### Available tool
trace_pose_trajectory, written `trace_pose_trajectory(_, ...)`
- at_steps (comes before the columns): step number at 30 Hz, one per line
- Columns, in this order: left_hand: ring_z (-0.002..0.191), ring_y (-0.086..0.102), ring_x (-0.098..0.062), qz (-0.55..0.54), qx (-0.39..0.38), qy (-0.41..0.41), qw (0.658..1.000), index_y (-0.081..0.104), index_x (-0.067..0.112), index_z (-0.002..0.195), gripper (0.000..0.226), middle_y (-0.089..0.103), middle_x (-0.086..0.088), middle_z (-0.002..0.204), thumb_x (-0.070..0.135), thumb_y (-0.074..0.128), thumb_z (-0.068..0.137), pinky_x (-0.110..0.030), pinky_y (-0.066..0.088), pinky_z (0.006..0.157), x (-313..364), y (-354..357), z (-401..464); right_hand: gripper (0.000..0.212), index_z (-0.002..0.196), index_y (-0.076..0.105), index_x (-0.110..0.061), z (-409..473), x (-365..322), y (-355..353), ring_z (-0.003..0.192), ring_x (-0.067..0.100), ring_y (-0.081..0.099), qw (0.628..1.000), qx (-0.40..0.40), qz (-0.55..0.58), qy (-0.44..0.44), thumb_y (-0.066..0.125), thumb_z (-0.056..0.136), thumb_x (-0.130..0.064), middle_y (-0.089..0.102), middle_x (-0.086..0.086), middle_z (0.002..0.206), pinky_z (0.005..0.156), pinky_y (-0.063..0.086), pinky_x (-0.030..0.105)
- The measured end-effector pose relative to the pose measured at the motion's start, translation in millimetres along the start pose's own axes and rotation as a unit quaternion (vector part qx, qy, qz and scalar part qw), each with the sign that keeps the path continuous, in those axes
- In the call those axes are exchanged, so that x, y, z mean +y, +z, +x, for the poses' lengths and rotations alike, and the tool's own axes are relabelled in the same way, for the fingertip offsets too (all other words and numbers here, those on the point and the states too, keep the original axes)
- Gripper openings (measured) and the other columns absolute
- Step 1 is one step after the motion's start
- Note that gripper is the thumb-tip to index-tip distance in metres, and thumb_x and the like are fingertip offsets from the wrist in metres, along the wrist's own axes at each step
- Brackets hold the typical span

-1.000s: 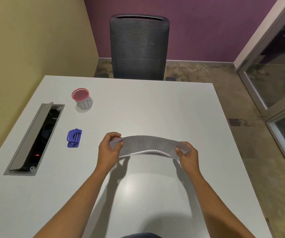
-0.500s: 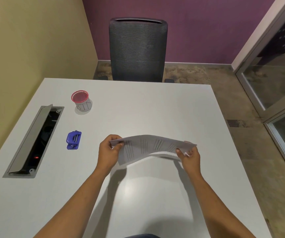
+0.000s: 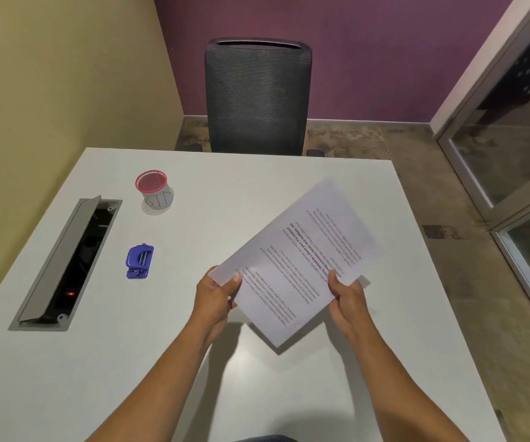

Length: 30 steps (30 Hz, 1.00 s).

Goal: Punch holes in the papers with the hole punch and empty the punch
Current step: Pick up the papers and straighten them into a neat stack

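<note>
A thin stack of printed white papers [image 3: 298, 256] is held tilted above the white table, its printed face towards me and turned at a diagonal. My left hand [image 3: 217, 298] pinches its left corner with the thumb on top. Along the near right edge, my right hand [image 3: 346, 298] grips the papers. The small blue hole punch [image 3: 140, 261] lies on the table to the left of my left hand, a short gap away and untouched.
A red mesh cup [image 3: 153, 189] stands behind the punch. An open grey cable hatch [image 3: 66, 260] is sunk into the white table [image 3: 129, 362] at the left. A black mesh chair [image 3: 257, 97] stands at the far edge. A glass door is at the right.
The papers were held edge-on and bowed between both hands; now they are raised, rotated and flattened, so the printed face shows. Both hands shifted slightly right.
</note>
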State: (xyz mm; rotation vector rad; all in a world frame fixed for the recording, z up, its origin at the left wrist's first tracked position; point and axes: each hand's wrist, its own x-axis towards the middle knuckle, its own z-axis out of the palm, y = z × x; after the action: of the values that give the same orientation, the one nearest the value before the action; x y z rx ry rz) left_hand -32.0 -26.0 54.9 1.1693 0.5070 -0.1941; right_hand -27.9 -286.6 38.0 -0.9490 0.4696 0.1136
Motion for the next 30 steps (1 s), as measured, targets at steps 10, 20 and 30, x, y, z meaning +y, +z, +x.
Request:
trace_pose_trajectory(10, 0.085, 0.07, -0.021, 0.125, -0.01, 0.053, 0.991, 0.067, 0.016, 0.1, 0.032, 0.074, -0.008, 0.095, 0.001, 0.079, 0.075, -0.032, 0.057, 0.075, 4, -30, 2, 0.032, 0.121, 0.062, -0.013, 3, -23, 16, 0.104, 0.021, 0.07, 0.968, 0.014, -0.224, -0.111, 0.067, 0.09, -0.011, 0.074, 0.003, 0.111, 0.085, 0.058, 0.035)
trace_pose_trajectory(20, 0.097, 0.07, -0.01, 0.235, -0.096, 0.196, 0.947, 0.065, 0.029, 0.105, 0.032, 0.074, 0.01, 0.106, 0.012, 0.077, 0.081, -0.024, 0.057, 0.08, 59, 11, 13, 0.023, 0.102, 0.068, -0.037, -5, -38, 51, 0.093, 0.006, 0.07, 0.931, -0.047, -0.317, -0.173, 0.071, 0.088, -0.019, 0.074, -0.018, 0.102, 0.07, 0.057, 0.017)
trace_pose_trajectory(30, 0.099, 0.067, -0.005, 0.238, -0.022, 0.177, 0.955, 0.058, 0.036, 0.106, 0.041, 0.07, 0.009, 0.108, 0.01, 0.078, 0.08, -0.043, 0.054, 0.094, 31, 5, 9, 0.035, 0.103, 0.061, -0.034, -2, -16, 42, 0.095, 0.003, 0.068, 0.925, -0.055, -0.347, -0.146, 0.067, 0.088, -0.003, 0.07, -0.01, 0.104, 0.081, 0.054, 0.018)
